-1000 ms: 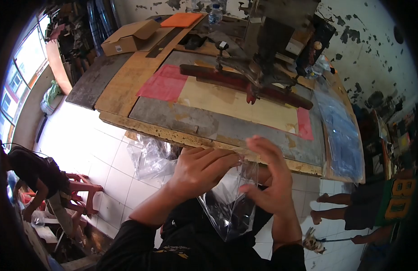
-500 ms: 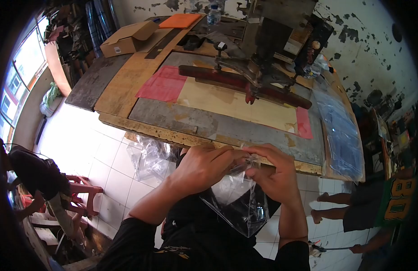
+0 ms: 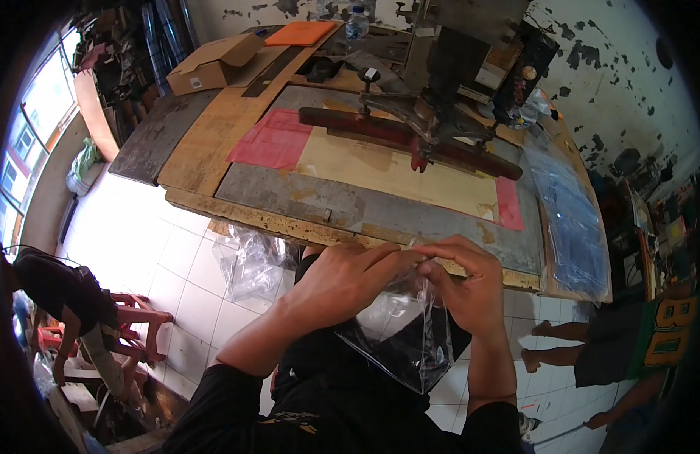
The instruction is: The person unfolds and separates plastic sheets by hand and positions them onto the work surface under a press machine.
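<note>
A clear plastic bag (image 3: 410,337) hangs over my lap, below the front edge of the workbench. My left hand (image 3: 342,280) is closed on its upper edge, fingers bent and pointing right. Close beside it, my right hand (image 3: 467,284) pinches the same edge between thumb and fingers. The fingertips of both hands almost meet at the top of the bag. The dark clothing behind shows through the plastic.
A machine with a red-brown bar (image 3: 410,140) stands over the bench (image 3: 289,204). Left are a cardboard box (image 3: 217,64) and crumpled plastic (image 3: 252,261); right, blue-tinted plastic sheets (image 3: 566,223). A person (image 3: 62,295) is at lower left, another (image 3: 630,340) at right.
My right hand was raised with its fingers apart; it has come down and closed on the bag's upper edge beside my left hand. The bag has shifted slightly right.
</note>
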A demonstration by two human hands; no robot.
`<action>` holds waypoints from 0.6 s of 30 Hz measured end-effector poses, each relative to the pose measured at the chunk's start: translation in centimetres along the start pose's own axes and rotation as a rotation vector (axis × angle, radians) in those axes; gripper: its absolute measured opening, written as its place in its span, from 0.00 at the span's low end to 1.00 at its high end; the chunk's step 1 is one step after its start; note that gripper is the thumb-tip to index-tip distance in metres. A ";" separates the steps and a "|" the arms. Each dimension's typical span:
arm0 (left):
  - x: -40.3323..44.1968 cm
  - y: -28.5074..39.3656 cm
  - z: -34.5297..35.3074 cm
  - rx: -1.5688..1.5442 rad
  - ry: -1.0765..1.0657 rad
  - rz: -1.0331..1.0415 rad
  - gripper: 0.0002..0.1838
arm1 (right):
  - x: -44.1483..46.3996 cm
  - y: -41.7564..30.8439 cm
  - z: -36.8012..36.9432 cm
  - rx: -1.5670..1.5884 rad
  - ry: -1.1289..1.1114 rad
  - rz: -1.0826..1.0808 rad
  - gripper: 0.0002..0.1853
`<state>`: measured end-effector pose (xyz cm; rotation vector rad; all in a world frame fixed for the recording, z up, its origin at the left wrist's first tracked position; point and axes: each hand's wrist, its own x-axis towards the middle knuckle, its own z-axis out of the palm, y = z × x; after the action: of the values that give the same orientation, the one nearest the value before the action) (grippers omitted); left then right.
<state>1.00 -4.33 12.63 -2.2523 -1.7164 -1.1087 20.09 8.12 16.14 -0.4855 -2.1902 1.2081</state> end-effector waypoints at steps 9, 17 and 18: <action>0.1 0.7 -0.1 -0.177 0.069 -0.301 0.13 | 0.2 2.2 -0.4 0.035 0.101 -0.004 0.10; 0.1 0.1 0.4 -0.031 0.087 -0.188 0.10 | 0.5 2.4 -0.7 0.119 0.118 0.004 0.10; 0.0 0.0 0.6 -0.032 0.079 -0.186 0.09 | 0.4 2.5 -0.7 0.111 0.125 -0.003 0.10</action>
<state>1.31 -4.08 12.19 -2.0703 -1.9200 -1.2511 20.35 10.10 14.48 -0.4982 -2.0069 1.2557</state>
